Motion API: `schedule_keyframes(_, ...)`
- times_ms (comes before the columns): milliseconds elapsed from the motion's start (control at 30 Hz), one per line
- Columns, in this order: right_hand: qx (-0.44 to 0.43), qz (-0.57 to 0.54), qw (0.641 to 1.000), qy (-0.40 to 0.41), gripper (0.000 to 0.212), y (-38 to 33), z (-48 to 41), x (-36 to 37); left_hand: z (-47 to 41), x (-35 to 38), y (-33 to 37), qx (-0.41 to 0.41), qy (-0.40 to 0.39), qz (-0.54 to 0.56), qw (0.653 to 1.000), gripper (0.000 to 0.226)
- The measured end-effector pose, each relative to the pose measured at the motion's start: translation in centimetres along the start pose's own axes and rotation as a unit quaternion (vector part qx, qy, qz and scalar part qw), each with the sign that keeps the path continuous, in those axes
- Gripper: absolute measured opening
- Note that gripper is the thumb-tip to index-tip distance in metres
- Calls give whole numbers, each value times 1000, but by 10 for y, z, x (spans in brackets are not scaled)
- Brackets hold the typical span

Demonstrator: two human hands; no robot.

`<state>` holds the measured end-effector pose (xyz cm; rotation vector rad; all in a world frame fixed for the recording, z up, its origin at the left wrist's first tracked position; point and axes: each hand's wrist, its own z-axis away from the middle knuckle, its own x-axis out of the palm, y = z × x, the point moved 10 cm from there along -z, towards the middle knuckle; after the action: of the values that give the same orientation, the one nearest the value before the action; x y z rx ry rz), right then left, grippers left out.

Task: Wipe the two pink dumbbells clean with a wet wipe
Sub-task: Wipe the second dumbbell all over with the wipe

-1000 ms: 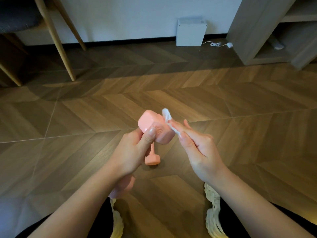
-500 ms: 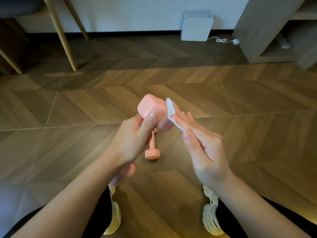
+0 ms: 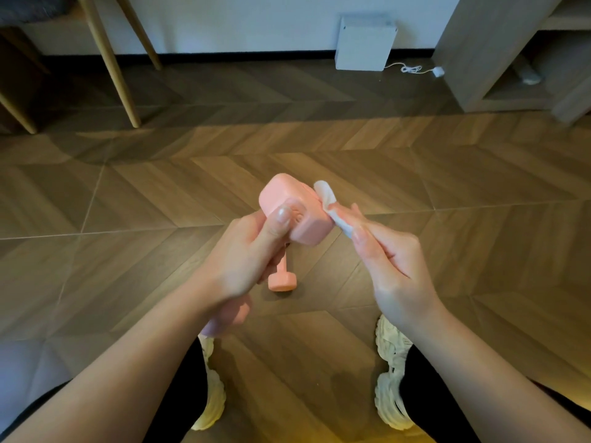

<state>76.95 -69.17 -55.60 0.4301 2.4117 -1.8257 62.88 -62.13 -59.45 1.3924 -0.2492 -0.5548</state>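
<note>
- While the left hand [image 3: 243, 260] grips the bar of a pink, square-headed dumbbell [image 3: 287, 209], its thumb lies flat on the face of the far head, which is held up above the floor in the middle of the scene.
- That dumbbell's near head shows only as a blurred pink shape under the left wrist.
- The right hand [image 3: 393, 263] pinches a small folded white wet wipe [image 3: 329, 206] between thumb and fingertips, and the wipe lies against the right side of the raised head.
- A second pink dumbbell [image 3: 283, 281] lies on the brown chevron-pattern wooden floor [image 3: 447, 235] beneath the hands; one head shows, the rest is hidden behind the left hand.
- Two cream chunky-soled shoes [image 3: 214, 401] stand on the floor at the near edge, one on each side.
- By the far wall stands a white square box [image 3: 364, 43], with a white coiled cable [image 3: 412, 69] just to its right.
- Pale wooden furniture legs [image 3: 108, 59] slant down at far left.
- A grey-brown open shelf unit [image 3: 479, 59] stands at far right.
</note>
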Motion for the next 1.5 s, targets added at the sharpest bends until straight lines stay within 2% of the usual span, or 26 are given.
schedule_keyframes(100,-22,4,1000,-8,35,-8,-6,7,0,7,-3,7,-20,-21,1000,66)
schedule_keyframes(267,17,-2,1000,1,34,3,-11,0,2,9,1,26,-35,-39,998,65)
schedule_keyframes(467,-73,23,997,-20,36,-19,0,10,4,9,4,24,-40,-73,996,70)
schedule_keyframes(633,-24,11,1000,-10,35,-7,-17,9,10,25,8,45,-75,-131,988,77)
schedule_keyframes(767,25,-17,1000,3,33,9,-14,-3,7,20,7,49,-55,-41,996,66)
schedule_keyframes(867,13,-19,1000,-1,32,7,-4,-4,-1,6,-1,10,-24,8,1000,69)
schedule_keyframes(1033,-46,-6,999,-26,36,-12,0,9,-3,7,-6,-3,-29,-46,999,72)
schedule_keyframes(1200,-3,-12,999,-31,38,0,-15,12,6,30,-2,20,-91,-129,987,69)
schedule_keyframes(1367,53,-43,998,-5,32,17,-10,-5,6,27,0,15,-72,-72,995,72)
schedule_keyframes(1500,31,-31,999,-4,30,12,1,-7,-3,10,-7,-25,-28,-9,999,73)
